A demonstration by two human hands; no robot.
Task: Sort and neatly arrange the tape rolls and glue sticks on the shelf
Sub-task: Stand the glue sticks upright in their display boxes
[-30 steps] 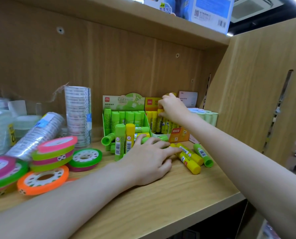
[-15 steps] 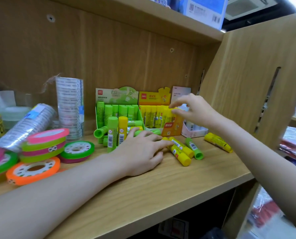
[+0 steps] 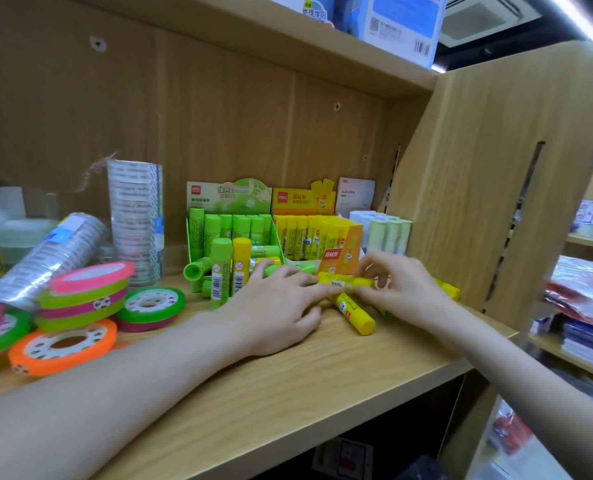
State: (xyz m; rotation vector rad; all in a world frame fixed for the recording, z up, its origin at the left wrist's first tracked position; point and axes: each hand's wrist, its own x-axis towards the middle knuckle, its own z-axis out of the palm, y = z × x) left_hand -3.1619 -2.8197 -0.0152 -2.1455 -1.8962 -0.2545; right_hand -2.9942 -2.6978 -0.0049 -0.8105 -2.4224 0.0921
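Plastic, light, stiff and slick, the yellow glue stick (image 3: 348,283) lies just before the yellow box (image 3: 322,237), my right hand (image 3: 397,289) pinching its middle, my left hand (image 3: 274,306) flat beside it.

pretty clearly a stationery shop. the wooden shelf (image 3: 288,393) in the middle of the frame carries retail display boxes, a green one (image 3: 229,216) and a yellow-orange one (image 3: 322,237), both packed with glue sticks and printed with brand headers. left side has stacks of tape rolls (image 3: 80,296) in bulk. upper right there's a blue boxed product (image 3: 402,26) with a barcode on the shelf above, and at the right edge more shelving (image 3: 586,344) loaded with packaged goods.
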